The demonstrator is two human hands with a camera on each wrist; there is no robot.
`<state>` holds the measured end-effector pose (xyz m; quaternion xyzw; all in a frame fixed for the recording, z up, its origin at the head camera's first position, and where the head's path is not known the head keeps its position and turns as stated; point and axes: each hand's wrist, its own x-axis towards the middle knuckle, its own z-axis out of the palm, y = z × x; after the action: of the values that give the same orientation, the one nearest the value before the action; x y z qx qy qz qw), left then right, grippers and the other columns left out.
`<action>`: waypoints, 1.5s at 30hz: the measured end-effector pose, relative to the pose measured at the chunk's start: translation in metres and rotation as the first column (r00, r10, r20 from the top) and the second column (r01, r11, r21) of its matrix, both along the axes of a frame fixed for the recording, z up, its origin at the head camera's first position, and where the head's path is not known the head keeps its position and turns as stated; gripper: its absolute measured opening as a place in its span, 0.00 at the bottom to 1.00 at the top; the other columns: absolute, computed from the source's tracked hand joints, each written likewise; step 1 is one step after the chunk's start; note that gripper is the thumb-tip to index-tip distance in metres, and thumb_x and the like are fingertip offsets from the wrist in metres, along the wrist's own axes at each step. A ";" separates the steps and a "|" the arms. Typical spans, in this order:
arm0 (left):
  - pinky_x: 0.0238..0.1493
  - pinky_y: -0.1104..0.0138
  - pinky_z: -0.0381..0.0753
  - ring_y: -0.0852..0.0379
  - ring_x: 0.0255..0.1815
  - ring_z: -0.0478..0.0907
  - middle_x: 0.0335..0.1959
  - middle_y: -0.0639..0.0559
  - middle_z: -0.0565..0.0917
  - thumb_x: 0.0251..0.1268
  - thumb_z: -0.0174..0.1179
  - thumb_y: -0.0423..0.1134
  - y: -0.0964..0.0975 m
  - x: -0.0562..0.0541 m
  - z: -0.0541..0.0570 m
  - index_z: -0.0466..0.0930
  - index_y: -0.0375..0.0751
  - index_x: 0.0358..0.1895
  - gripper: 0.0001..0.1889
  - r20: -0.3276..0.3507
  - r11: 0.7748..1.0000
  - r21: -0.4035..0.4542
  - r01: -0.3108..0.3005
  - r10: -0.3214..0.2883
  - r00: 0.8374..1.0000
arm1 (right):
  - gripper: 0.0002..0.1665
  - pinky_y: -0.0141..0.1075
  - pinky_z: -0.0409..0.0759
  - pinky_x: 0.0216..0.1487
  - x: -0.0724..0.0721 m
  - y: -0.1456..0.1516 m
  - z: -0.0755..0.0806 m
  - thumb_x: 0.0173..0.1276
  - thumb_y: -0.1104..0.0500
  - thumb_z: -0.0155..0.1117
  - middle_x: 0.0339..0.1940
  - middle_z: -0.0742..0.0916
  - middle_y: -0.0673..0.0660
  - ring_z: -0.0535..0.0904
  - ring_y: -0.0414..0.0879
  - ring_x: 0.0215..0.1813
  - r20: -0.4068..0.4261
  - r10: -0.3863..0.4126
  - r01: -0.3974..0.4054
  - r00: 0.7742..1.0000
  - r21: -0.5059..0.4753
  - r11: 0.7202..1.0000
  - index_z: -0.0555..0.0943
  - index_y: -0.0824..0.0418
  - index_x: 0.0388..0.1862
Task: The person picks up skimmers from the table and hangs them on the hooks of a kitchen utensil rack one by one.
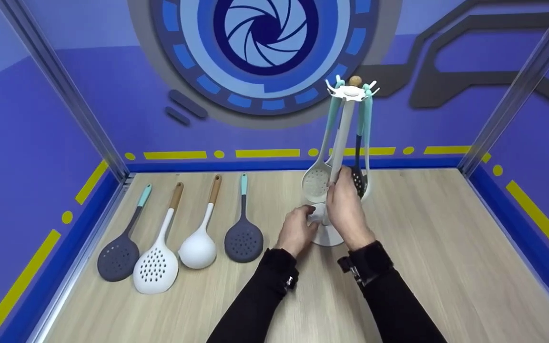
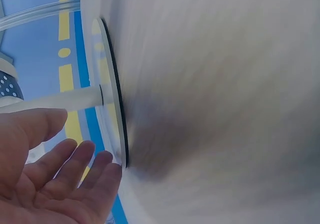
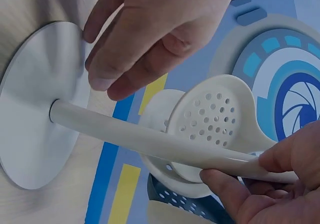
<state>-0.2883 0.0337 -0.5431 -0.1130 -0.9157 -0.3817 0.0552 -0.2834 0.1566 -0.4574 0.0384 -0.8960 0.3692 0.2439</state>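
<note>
A white utensil stand [image 1: 343,131] rises from a round base [image 1: 328,237], tilted slightly in the head view. My right hand [image 1: 348,209] grips its pole [image 3: 115,132] low down, thumb and fingers around it. Beside the base, my left hand [image 1: 298,231] holds nothing; its loosely bent fingers [image 2: 87,151] reach right to the base rim. Hanging from the hooked top [image 1: 352,92] are a pale perforated skimmer [image 1: 316,183] with a mint handle, a dark perforated utensil [image 1: 358,178] and others partly hidden behind the pole. A wooden handle end [image 1: 355,81] shows at the top.
Left of the stand lie a dark skimmer [image 1: 243,240], a white ladle [image 1: 198,250], a white slotted turner [image 1: 156,269] and another dark skimmer [image 1: 118,258] on the wooden table [image 1: 446,267]. Blue printed walls [image 1: 265,133] with metal posts enclose the back and sides.
</note>
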 end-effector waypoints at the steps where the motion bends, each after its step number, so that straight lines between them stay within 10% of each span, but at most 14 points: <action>1: 0.53 0.64 0.76 0.54 0.51 0.79 0.48 0.47 0.84 0.56 0.63 0.37 -0.001 0.000 0.000 0.79 0.41 0.52 0.18 -0.008 1.000 -0.012 0.001 -0.001 1.000 | 0.23 0.47 0.78 0.51 0.000 0.000 0.000 0.70 0.66 0.47 0.50 0.77 0.67 0.77 0.58 0.55 -0.002 -0.002 0.002 1.000 0.006 1.000 0.59 0.68 0.62; 21: 0.35 0.53 0.80 0.47 0.43 0.81 0.45 0.50 0.82 0.64 0.55 0.44 -0.033 -0.001 0.024 0.78 0.47 0.52 0.15 -0.031 0.937 -0.344 -0.061 0.054 0.998 | 0.23 0.47 0.81 0.43 0.003 -0.002 -0.004 0.68 0.66 0.49 0.47 0.77 0.66 0.79 0.59 0.50 -0.043 -0.027 0.030 0.999 0.081 0.996 0.59 0.68 0.61; 45: 0.42 0.53 0.80 0.44 0.43 0.80 0.45 0.42 0.80 0.64 0.54 0.49 -0.088 -0.020 0.059 0.76 0.36 0.52 0.21 0.072 0.864 -0.504 0.005 0.037 0.997 | 0.25 0.48 0.81 0.42 0.002 -0.004 -0.006 0.67 0.65 0.50 0.48 0.78 0.68 0.80 0.60 0.50 -0.025 -0.052 0.054 0.998 0.086 0.995 0.59 0.67 0.62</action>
<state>-0.3079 -0.0547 -0.4840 -0.1005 -0.9859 -0.1335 -0.0094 -0.2819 0.1531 -0.4631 0.0294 -0.9090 0.3229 0.2619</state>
